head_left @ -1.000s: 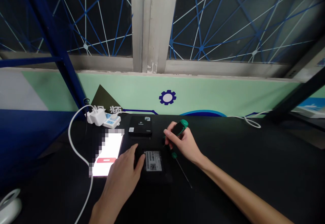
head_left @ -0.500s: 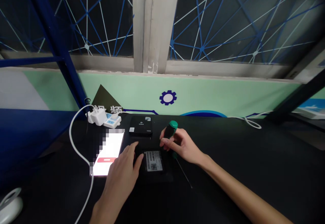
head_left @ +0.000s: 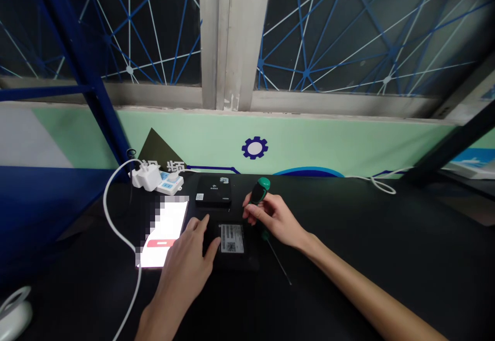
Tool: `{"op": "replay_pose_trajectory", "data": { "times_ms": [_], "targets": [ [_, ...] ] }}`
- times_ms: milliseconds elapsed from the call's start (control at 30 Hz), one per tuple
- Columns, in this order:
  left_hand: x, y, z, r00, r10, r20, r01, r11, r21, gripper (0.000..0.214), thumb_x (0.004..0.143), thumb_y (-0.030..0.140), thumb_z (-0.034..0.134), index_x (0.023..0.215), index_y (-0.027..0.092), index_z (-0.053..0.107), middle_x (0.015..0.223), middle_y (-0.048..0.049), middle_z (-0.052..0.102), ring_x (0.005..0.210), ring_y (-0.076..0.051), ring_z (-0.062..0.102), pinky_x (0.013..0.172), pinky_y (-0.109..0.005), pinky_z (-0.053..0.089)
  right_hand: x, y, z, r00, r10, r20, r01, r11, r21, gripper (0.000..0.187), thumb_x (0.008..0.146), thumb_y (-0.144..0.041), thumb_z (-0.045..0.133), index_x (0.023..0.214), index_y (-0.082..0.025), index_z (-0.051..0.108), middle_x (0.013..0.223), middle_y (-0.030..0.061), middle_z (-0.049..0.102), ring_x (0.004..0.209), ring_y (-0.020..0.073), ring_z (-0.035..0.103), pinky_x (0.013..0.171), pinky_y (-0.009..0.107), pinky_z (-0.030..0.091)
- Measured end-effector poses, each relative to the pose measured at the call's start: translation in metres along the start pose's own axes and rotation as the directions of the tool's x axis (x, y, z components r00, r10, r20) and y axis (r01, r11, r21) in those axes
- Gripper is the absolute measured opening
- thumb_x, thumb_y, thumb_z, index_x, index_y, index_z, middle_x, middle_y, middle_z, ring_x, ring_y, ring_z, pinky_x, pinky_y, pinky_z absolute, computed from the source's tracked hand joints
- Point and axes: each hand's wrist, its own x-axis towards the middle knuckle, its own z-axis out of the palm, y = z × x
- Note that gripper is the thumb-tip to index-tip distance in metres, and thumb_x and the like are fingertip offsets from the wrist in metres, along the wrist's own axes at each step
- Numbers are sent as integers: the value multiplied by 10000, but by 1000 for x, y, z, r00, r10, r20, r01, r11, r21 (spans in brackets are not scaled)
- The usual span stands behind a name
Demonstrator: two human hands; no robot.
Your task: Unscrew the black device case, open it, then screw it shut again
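Observation:
My right hand (head_left: 276,220) grips a green-and-black screwdriver (head_left: 260,191) by its handle, which stands nearly upright; its tip is hidden or lost against the dark surface. Below that hand lies a second screwdriver (head_left: 277,258), its thin shaft pointing toward me and most of its handle covered. A flat black box (head_left: 250,262) with a white printed label (head_left: 232,238) rests between my hands, its outline faint on the black table. Along its left side, my left hand (head_left: 189,253) lies with thumb and forefinger apart, the thumb at the label's edge.
Behind the box is another black box (head_left: 212,190) with small stickers. A lit phone or tablet screen (head_left: 166,235) lies to the left, crossed by a white cable (head_left: 110,212). A power strip (head_left: 168,182) with plugs stands at the back left. A white object (head_left: 15,320) sits front left.
The labelled box has shifted slightly away from me and turned a little. My left thumb now touches nearer the label. The view has drifted slightly; the right hand keeps its screwdriver.

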Motion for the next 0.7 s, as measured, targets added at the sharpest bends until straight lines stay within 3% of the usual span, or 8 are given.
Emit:
{"op": "replay_pose_trajectory", "data": {
  "times_ms": [300,467,700],
  "targets": [
    [0,0,2,990,142,-23,-143,990,-22,498,995,328,298,1378,114,534,1137,-127,577,997,-248,604,871,-403,503,1,1,3,999,30,-43,-27,998,53,302,914,-464,643,975,-169,633,779,34,670,622,134,627,610,276,555],
    [0,-5,8,978,194,-80,-198,979,-47,457,1000,297,310,1372,162,538,1155,-121,577,1066,-252,584,928,-415,501,2,1,5,995,65,-77,-57,994,98,328,884,-487,671,963,-170,636,755,28,677,621,137,639,611,276,560],
    [0,-4,11,981,163,-102,-174,980,-101,466,987,309,332,1373,173,555,1219,-127,581,1132,-259,598,961,-410,513,6,5,4,983,147,-111,-130,980,147,385,656,-407,887,821,-176,628,694,-3,701,576,132,653,571,252,557]
  ]
}}
